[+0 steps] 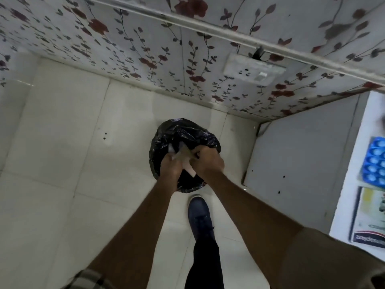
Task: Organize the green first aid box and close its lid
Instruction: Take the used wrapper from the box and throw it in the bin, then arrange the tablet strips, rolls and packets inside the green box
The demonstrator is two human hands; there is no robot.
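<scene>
Both my hands are held together over a bin lined with a black plastic bag [188, 130] on the floor. My left hand [171, 165] and my right hand [206, 159] are closed on pale scraps of paper or wrapper [190, 171] between them, just above the bag's mouth. The scraps are blurred, and I cannot tell what they are. The green first aid box is not in view.
A white table [354, 163] stands at the right edge, carrying a blue blister pack [375, 163] and a printed packet [370, 217]. My dark shoe [201, 217] is planted just behind the bin. A floral-papered wall with a socket plate [253, 69] lies beyond, with pale floor tiles to the left.
</scene>
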